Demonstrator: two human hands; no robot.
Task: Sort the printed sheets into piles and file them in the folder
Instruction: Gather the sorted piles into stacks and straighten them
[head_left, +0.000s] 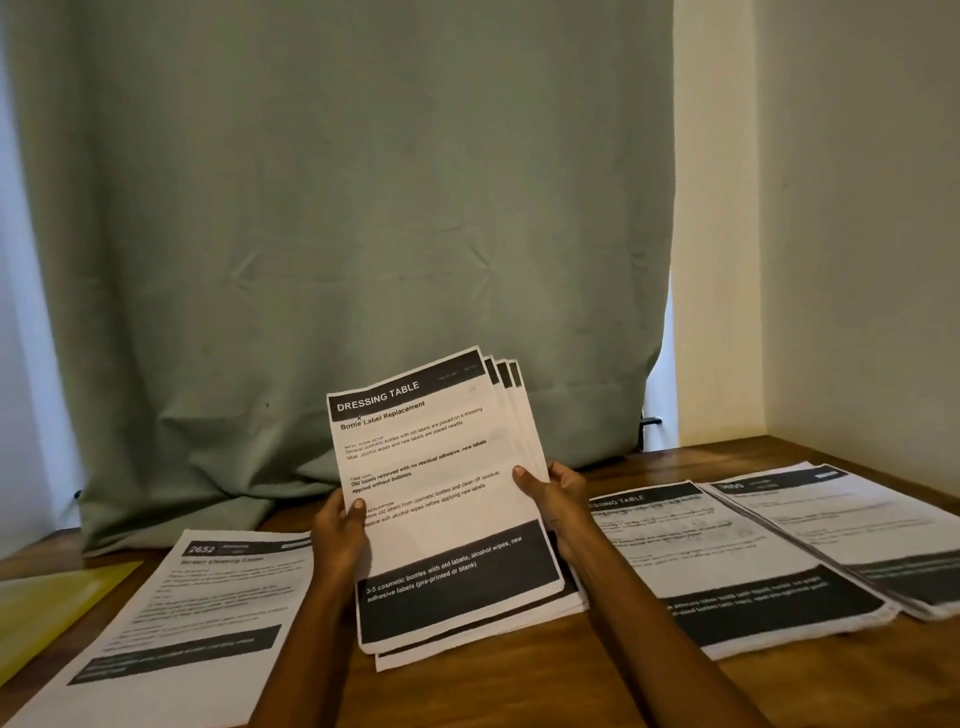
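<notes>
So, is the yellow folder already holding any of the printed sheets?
No: the yellow folder lies at the table's left edge with no sheets visible in it, while both hands hold the stack of sheets.

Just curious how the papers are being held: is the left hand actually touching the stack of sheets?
Touching. In the head view, the left hand grips the stack of sheets at its left edge, thumb lying on the top page.

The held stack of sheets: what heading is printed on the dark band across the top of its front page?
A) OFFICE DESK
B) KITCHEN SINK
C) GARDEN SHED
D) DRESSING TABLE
D: the front page of the held stack of sheets, raised between the left hand and the right hand, reads DRESSING TABLE in white letters on its dark top band, with "Bottle Label Replacement" just below.
</notes>
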